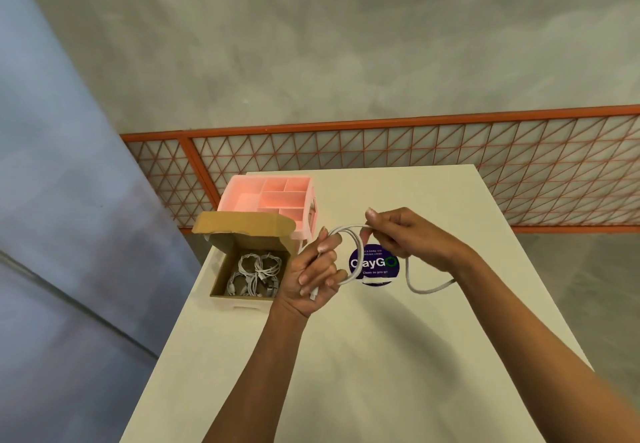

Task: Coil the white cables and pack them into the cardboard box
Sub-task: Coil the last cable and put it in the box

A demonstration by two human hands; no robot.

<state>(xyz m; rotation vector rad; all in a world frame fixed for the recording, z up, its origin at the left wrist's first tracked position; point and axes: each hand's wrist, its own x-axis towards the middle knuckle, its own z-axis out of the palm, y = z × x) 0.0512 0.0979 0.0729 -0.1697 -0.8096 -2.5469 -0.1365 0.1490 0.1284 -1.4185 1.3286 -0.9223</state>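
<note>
Left hand was closed on the cable, loop and plug end pinned above the table. Right hand pinched the loop's top; a slack tail hung beneath it. Step judged: coiling, part done. Next: wind in the tail, then left to the box, which held coiled cables.

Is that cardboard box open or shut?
Open: the cardboard box has its lid folded back, and coiled white cables lie inside.
</note>
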